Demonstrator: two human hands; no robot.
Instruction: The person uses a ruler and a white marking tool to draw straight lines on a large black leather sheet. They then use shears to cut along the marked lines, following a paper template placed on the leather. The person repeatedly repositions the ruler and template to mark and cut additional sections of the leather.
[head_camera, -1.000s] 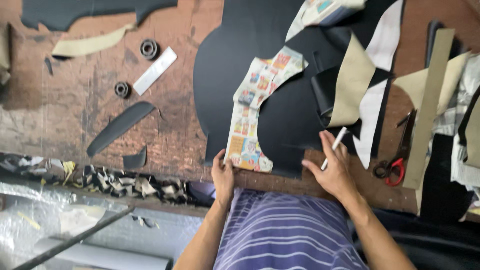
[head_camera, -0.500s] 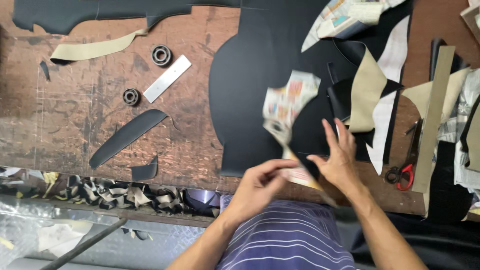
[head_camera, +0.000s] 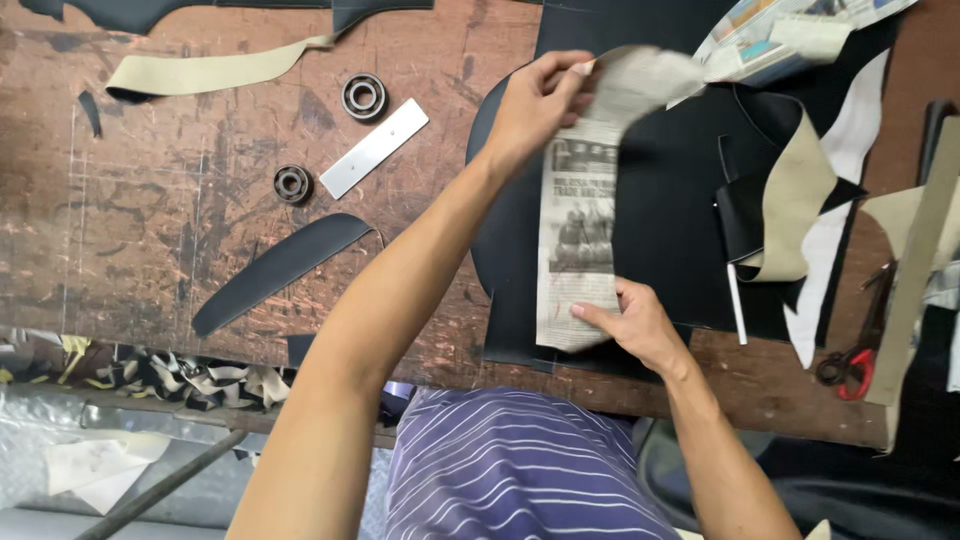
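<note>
Left hand (head_camera: 530, 105) pinches the newsprint pattern's (head_camera: 578, 240) 12 o'clock end, right hand (head_camera: 635, 325) pins its 6 o'clock end flat on black leather (head_camera: 670, 200) on the bench (head_camera: 150, 200).

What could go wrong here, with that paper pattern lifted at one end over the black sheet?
The left hand lifts one end of the newspaper pattern while the right hand pins the other, so the thin paper might tear or slip askew on the black sheet. The scissors lie by the table edge and could be knocked off.
</note>
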